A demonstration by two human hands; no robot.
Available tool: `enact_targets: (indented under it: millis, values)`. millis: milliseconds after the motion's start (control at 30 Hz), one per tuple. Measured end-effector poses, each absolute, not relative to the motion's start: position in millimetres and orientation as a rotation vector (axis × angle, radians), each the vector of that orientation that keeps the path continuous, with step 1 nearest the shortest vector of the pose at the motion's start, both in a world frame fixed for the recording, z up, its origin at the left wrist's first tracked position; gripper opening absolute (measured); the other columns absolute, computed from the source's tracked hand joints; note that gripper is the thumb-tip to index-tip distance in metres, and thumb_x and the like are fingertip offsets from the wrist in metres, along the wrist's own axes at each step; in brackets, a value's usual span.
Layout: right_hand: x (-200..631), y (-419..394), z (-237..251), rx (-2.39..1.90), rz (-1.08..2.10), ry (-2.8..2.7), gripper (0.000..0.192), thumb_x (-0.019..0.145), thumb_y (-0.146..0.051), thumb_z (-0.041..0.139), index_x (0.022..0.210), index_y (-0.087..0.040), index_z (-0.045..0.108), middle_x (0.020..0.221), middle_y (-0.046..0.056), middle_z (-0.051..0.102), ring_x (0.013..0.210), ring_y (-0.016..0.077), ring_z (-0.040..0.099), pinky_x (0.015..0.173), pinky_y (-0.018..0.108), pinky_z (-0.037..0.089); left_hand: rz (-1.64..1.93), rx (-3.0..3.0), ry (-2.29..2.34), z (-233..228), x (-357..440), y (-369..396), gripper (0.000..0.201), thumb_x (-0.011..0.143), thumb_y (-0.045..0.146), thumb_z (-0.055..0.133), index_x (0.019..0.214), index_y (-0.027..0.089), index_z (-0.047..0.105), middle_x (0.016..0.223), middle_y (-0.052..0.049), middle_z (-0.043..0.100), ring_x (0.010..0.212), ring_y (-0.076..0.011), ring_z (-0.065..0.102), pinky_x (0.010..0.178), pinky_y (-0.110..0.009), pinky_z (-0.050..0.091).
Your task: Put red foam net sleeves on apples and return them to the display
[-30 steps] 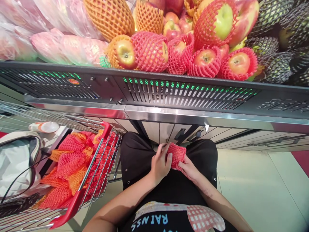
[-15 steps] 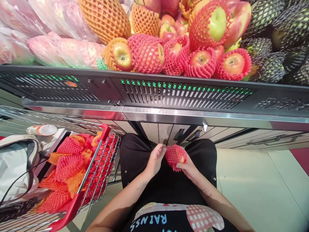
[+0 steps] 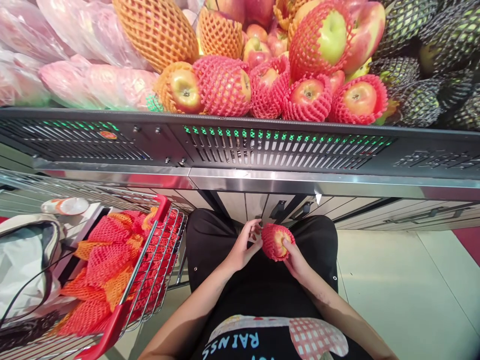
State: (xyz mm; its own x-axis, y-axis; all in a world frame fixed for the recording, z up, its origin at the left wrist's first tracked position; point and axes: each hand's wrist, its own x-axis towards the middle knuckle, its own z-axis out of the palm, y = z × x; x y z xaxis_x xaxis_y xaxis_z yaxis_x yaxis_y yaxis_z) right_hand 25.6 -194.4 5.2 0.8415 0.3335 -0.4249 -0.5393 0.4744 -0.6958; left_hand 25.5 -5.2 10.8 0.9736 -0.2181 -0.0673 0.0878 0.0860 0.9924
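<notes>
At waist height, in front of my black clothing, I hold an apple (image 3: 279, 241) wrapped in a red foam net sleeve. My right hand (image 3: 296, 260) grips it from below and the right, thumb on its top. My left hand (image 3: 243, 245) touches the sleeve's left edge with its fingertips. The apple's yellow-red skin shows through the sleeve's open end. Above, the display shelf (image 3: 262, 145) carries a row of apples in red foam nets (image 3: 307, 97).
A red-rimmed wire shopping cart (image 3: 150, 270) at my left holds a heap of empty red and orange foam nets (image 3: 107, 260) and a grey bag (image 3: 22, 260). Bagged fruit (image 3: 93, 82) lies at the shelf's left, dark-netted fruit (image 3: 420, 100) at its right. Beige floor (image 3: 405, 290) lies to the right.
The sleeve has been drawn over the apple, whose skin now shows at the open end. My left hand has slid off the net to its left edge. Both hands rose slightly.
</notes>
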Motion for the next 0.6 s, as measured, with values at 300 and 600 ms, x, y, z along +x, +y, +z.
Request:
enact_targets:
  millis: [300,600]
  values:
    - [21,-198,12,-0.952,0.657,0.124,0.070,0.061,-0.047,0.088,0.123,-0.023,0.065,0.110,0.006,0.073,0.093,0.0209,0.068,0.073,0.026,0.056,-0.039,2.005,-0.372,18,21,-13,0.091,0.055,0.037,0.088,0.133,0.028,0.043,0.129,-0.008,0.061,0.117,-0.0282,0.060,0.102,-0.043,0.047]
    - [36,-200,16,-0.970,0.615,-0.013,0.051,0.075,-0.036,0.079,0.123,-0.028,0.063,0.107,0.003,0.066,0.084,0.0148,0.060,0.069,0.023,0.050,0.198,1.717,-0.040,5,19,-10,0.093,0.045,0.035,0.093,0.121,0.027,0.039,0.127,-0.009,0.054,0.116,-0.0286,0.059,0.099,-0.044,0.047]
